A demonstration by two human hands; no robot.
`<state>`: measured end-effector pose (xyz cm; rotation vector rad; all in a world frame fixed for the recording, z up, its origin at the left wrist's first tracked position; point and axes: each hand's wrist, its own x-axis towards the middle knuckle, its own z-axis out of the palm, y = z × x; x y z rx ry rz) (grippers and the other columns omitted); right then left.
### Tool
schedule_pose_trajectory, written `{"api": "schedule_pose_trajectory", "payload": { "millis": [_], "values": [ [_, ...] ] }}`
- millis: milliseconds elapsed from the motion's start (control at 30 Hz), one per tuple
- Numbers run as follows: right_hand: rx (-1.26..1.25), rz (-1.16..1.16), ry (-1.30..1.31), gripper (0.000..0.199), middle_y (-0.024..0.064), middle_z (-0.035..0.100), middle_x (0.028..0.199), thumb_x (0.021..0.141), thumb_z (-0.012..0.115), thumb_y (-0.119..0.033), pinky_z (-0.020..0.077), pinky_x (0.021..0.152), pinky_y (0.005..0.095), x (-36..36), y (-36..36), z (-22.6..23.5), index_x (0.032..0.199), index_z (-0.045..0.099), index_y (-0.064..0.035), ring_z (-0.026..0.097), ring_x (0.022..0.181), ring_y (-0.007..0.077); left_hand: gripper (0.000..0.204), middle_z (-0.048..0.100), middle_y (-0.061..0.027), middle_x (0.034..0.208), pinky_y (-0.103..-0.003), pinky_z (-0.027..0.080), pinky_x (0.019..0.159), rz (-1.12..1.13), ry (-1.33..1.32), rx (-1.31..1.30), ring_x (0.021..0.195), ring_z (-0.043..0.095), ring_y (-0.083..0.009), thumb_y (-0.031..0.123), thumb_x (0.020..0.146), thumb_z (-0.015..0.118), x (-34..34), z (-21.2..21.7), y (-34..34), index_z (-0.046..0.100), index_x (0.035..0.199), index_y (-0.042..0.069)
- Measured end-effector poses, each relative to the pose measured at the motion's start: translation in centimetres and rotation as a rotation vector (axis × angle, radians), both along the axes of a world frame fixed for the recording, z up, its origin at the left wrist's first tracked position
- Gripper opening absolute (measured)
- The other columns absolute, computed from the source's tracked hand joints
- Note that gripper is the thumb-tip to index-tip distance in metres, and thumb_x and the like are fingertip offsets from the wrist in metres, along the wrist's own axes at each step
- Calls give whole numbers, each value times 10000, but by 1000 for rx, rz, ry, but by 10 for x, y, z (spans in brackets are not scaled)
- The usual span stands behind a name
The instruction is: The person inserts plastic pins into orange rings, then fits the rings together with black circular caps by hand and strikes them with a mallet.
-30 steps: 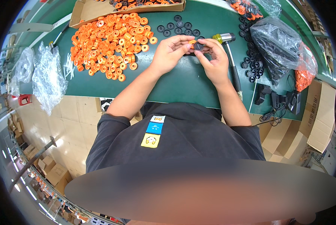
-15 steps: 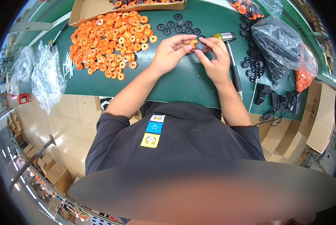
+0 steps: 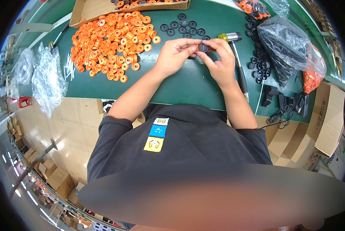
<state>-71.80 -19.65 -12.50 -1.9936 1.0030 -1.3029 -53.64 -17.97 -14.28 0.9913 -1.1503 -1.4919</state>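
Two hands' fingertip grip closed on black-and-orange disc.

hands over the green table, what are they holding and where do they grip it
Both hands, left hand and right hand, pinch one small round orange-and-black part by its rim, between the fingertips.

Green-topped workbench up top, beige tiled floor below, cardboard boxes stacked at right.

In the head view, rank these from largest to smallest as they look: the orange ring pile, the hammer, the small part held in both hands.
1. Orange ring pile
2. Hammer
3. Small part, pinched between left hand and right hand
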Motion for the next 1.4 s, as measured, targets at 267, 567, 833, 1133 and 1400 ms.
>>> {"api": "schedule_pose_trajectory", "payload": {
  "millis": [267, 567, 833, 1133, 1400],
  "values": [
    [-40, -44, 75, 328, 128, 651, 973, 732, 820, -42, 547, 757, 327, 0, 3, 3, 1036, 701, -9, 662, 869, 256, 273, 692, -111, 1118, -274, 556, 868, -6, -4, -2, 968, 667, -143, 5, 979, 565, -2, -1, 0, 619, 1240, -56],
    [-26, -64, 99, 321, 123, 656, 958, 726, 826, -62, 544, 750, 334, 0, 3, 3, 1021, 706, -17, 664, 866, 265, 271, 696, -110, 1119, -273, 549, 867, -2, 51, 7, 977, 657, -131, -1, 983, 539, -4, -3, -1, 619, 1235, -62],
    [4, -89, 97, 316, 125, 658, 951, 728, 828, -77, 546, 745, 333, 1, 4, 3, 1014, 708, -16, 666, 859, 263, 267, 689, -126, 1138, -277, 549, 872, 18, 75, 19, 993, 660, -147, 1, 984, 541, -5, -1, 1, 613, 1232, -67],
    [-15, -50, 73, 331, 122, 646, 956, 714, 818, -28, 542, 754, 331, 2, 2, 5, 1023, 700, -10, 656, 867, 265, 293, 701, -114, 1065, -280, 549, 851, 49, 147, 43, 916, 669, -135, 73, 963, 626, -6, 6, 2, 619, 1225, -59],
    [346, 91, -372, 326, 75, 641, 999, 791, 796, -39, 554, 811, 289, 5, 0, -11, 1096, 691, 5, 653, 896, 174, 266, 689, -109, 1068, -287, 543, 870, 95, 141, -5, 975, 661, -155, 54, 956, 630, -10, -1, 0, 629, 1201, -49]
  ]
}}
